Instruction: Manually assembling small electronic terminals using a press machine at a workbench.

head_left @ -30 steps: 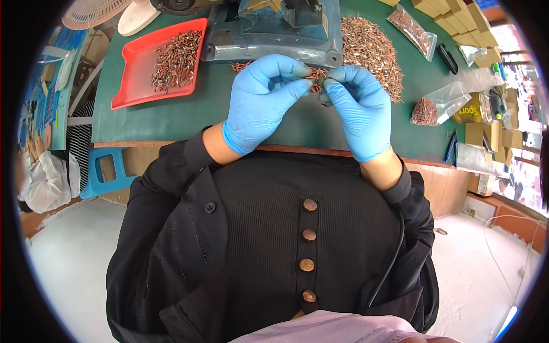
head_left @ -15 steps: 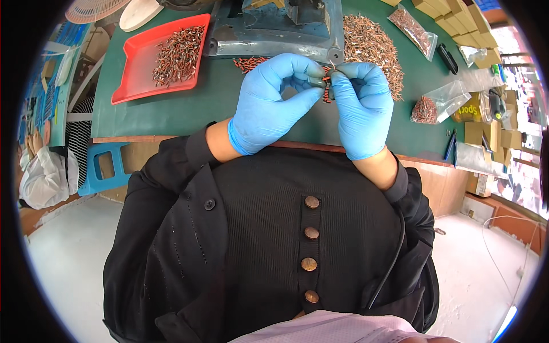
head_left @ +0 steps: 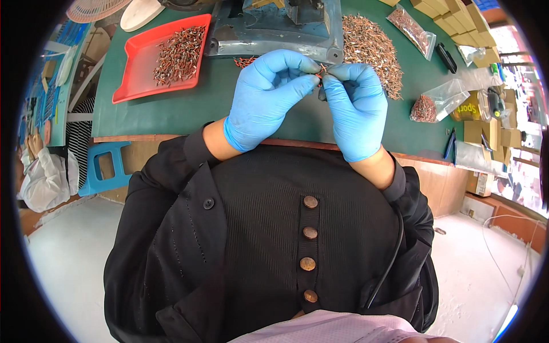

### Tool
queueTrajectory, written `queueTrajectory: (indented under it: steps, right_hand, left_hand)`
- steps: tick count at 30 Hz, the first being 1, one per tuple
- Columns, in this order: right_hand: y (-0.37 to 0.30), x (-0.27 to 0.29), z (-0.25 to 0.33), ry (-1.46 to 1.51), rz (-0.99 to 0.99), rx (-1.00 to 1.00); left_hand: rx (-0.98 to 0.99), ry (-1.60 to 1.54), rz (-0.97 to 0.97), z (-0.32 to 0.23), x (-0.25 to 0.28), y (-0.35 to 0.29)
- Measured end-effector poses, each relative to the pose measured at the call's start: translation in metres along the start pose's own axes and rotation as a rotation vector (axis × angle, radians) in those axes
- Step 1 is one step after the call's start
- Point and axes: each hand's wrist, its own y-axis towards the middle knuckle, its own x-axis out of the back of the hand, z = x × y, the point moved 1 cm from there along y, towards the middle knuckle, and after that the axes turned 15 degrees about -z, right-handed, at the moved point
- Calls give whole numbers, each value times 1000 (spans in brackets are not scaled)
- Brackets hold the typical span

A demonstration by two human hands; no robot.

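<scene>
Both my hands, in blue gloves with darkened fingertips, meet in front of the grey machine base. My left hand (head_left: 257,106) is closed in a pinch of thumb and forefinger on a small copper-red part (head_left: 322,71). The fingertips of my right hand (head_left: 358,114) also close on this part from the other side; most of it is hidden between them. Behind my left fingers lies a small group of red-and-dark pieces (head_left: 245,61). A large heap of copper-coloured small parts (head_left: 372,52) spreads just beyond my right hand.
The grey metal machine base (head_left: 274,46) stands at the back of the green tabletop (head_left: 223,103). To its left is a red tray (head_left: 137,74) with similar parts. Clear bags of parts (head_left: 424,108), a black marker-like object (head_left: 446,58) and cardboard boxes (head_left: 480,134) are at right.
Both hands have shifted slightly left, and their fingertips have come closer together. The red-and-black pieces seen between the fingers earlier are now mostly hidden.
</scene>
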Motion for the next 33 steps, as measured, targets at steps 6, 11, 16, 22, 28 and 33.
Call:
queueTrajectory:
  steps: [6, 11, 16, 22, 28, 33]
  right_hand:
    - [2, 3, 4, 28, 64, -29]
    - [2, 1, 5, 37, 95, -100]
    - [1, 1, 8, 87, 106, -211]
    - [-2, -2, 4, 81, 102, -233]
    - [-3, -8, -5, 54, 67, -165]
    - [8, -19, -3, -2, 55, -85]
  left_hand:
    - [133, -95, 4, 1, 7, 6]
    - [113, -105, 22, -3, 8, 8]
    - [-188, 183, -41, -1, 9, 6]
    - [-381, 430, 30, -4, 14, 0]
    - [-361, 418, -12, -3, 12, -6]
    - [-151, 278, -61, -8, 15, 2]
